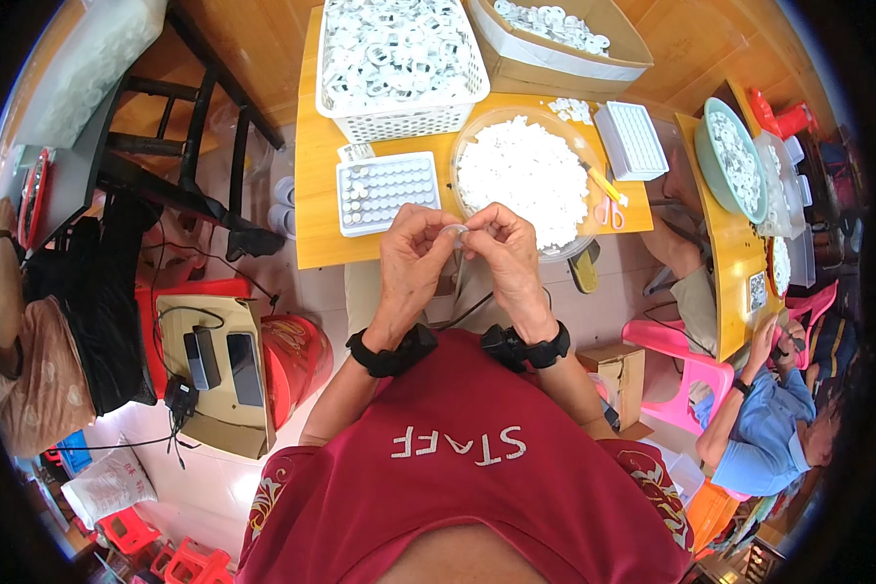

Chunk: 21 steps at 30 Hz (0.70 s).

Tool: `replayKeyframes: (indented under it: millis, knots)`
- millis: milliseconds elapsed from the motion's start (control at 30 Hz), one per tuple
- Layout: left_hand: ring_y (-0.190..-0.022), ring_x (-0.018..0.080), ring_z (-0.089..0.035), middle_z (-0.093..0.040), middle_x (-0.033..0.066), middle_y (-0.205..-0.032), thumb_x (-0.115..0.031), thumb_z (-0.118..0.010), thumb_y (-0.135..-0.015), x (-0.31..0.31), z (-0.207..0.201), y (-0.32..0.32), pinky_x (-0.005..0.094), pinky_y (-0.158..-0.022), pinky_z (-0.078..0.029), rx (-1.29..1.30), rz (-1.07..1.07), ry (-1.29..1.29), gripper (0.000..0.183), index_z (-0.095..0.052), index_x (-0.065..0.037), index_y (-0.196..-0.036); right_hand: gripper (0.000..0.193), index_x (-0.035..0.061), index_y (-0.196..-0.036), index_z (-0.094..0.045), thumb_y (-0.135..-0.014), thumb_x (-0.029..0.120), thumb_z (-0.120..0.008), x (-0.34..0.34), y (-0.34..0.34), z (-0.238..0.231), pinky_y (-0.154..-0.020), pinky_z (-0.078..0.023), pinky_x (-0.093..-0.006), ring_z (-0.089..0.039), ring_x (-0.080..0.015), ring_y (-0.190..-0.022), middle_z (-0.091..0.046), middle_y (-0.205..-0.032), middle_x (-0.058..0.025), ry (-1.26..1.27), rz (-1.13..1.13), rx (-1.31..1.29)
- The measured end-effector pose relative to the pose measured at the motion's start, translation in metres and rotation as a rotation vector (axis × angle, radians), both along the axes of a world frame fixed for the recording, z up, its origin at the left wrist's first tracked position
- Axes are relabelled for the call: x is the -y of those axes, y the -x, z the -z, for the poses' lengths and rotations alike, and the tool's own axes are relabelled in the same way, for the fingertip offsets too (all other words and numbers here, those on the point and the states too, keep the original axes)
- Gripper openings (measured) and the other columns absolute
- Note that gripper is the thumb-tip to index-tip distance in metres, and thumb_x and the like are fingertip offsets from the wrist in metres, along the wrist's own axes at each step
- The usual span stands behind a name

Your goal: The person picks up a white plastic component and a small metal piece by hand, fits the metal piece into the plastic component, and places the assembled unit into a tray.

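My left hand (414, 255) and my right hand (504, 251) meet at the table's near edge. Both pinch a small whitish round piece (456, 230) between thumbs and fingertips; its exact kind is too small to make out. Just beyond my left hand lies a white tray (391, 216) with rows of round pockets, and several small round parts sit in its left side. Past my right hand is a wide round tray (465, 132) heaped with small white pieces (522, 180). A yellow utility knife (603, 181) and pink-handled scissors (609, 210) lie at its right side.
On the yellow table (313, 195) stand a white plastic basket (409, 125) and a cardboard box (565, 76), both full of small parts, plus a second pocketed tray (633, 141). A person in blue (764, 423) works at another table on the right; another person's arm (5, 282) shows at left.
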<state>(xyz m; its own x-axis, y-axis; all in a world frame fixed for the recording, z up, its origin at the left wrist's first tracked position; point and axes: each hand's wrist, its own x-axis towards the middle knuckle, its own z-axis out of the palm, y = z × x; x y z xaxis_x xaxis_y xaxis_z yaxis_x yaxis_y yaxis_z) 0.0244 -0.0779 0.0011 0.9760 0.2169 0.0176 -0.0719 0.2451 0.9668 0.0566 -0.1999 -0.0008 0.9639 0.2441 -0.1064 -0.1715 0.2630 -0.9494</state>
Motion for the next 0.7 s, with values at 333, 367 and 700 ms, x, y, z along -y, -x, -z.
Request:
replayKeyframes:
  millis: [333,367,700]
  knots:
    - [-0.079,0.0123,-0.058,-0.052,0.0051,-0.097,0.007,-0.056,-0.079,0.001,-0.011,0.001,0.0242,-0.071,-0.052,-0.008,0.027,0.218,0.020,-0.057,0.004,-0.099,0.011,-0.0005,-0.088,-0.059,-0.078,-0.003,-0.059,-0.012,0.003,-0.004,-0.053,-0.049,-0.0188,-0.055,-0.0050,-0.063,-0.056,-0.069,-0.0001,-0.013,0.163,0.106]
    - [-0.079,0.0123,-0.058,-0.052,0.0051,-0.097,0.007,-0.056,-0.079,-0.001,-0.010,0.002,0.0242,-0.071,-0.052,-0.009,0.028,0.217,0.020,-0.057,0.004,-0.099,0.013,-0.0007,-0.091,-0.059,-0.078,-0.003,-0.058,-0.008,0.001,-0.006,-0.054,-0.050,-0.0196,-0.056,-0.0061,-0.064,-0.056,-0.071,-0.0012,-0.071,0.123,0.039]
    - [-0.081,0.0126,-0.058,-0.049,0.0049,-0.097,0.012,-0.054,-0.077,-0.003,0.003,0.001,0.0225,-0.073,-0.049,0.045,-0.028,-0.015,0.030,-0.058,0.002,-0.105,0.019,-0.0032,-0.092,-0.061,-0.073,-0.006,-0.061,-0.012,0.002,-0.008,-0.056,-0.051,-0.0201,-0.060,-0.0107,-0.065,-0.055,-0.084,-0.0069,0.343,0.145,0.364]
